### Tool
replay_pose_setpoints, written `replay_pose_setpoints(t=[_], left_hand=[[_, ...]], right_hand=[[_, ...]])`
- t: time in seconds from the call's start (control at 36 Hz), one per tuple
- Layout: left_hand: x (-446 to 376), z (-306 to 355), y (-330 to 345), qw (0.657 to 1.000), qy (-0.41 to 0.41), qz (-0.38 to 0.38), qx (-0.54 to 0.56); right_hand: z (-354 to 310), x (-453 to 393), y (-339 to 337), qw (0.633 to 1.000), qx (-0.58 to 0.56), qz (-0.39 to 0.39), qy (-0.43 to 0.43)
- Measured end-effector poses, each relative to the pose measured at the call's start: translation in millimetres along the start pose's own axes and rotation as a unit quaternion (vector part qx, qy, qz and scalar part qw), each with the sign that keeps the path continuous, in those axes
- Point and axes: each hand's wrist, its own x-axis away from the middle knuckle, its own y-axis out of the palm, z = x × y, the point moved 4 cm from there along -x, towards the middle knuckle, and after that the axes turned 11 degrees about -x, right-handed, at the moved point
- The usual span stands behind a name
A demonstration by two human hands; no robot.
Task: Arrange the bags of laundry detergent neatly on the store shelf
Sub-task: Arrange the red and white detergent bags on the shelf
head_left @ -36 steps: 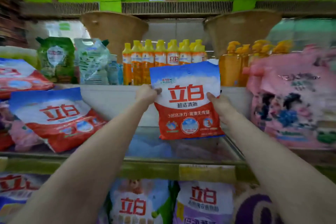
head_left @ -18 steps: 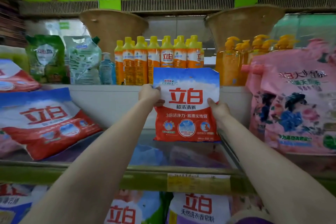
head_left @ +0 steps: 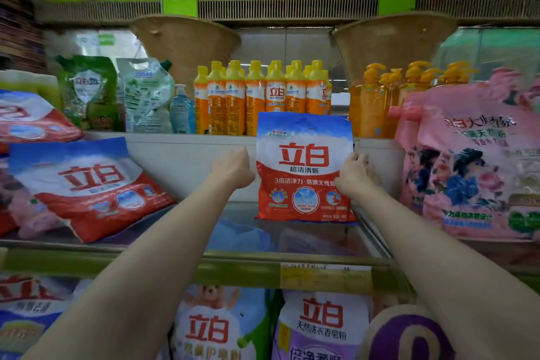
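Held the red-and-blue detergent bag (head_left: pixel 304 168) upright on the glass shelf (head_left: pixel 163 245), against the white back panel. My left hand (head_left: pixel 233 169) gripped its left edge, my right hand (head_left: pixel 355 175) its right edge. A matching bag (head_left: pixel 87 184) lay tilted at left; pink bag (head_left: pixel 473 161) stood at right.

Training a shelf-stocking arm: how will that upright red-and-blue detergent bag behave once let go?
The detergent bag looks soft and filled, so it probably sags rather than standing stiff. With the left hand and right hand steadying its edges, it may well tip. Its glossy film seems slippery.
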Motion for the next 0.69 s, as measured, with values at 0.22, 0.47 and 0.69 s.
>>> replay_pose_setpoints(t=[0.22,0.47,0.69], left_hand=[[24.6,-56.2,-24.7,0.995,0.012,0.02,-0.096],[67.9,-152.2,-56.6,0.979,-0.052,0.021,-0.196],[109.0,-228.2,-87.8,0.953,-0.124,0.02,-0.275]], right_hand=[[-78.6,35.9,14.2,0.978,0.111,-0.013,-0.175],[-176.6,91.7,53.4,0.942,0.106,-0.085,-0.307],[-242.7,136.2,73.9,0.921,0.08,-0.11,-0.365]])
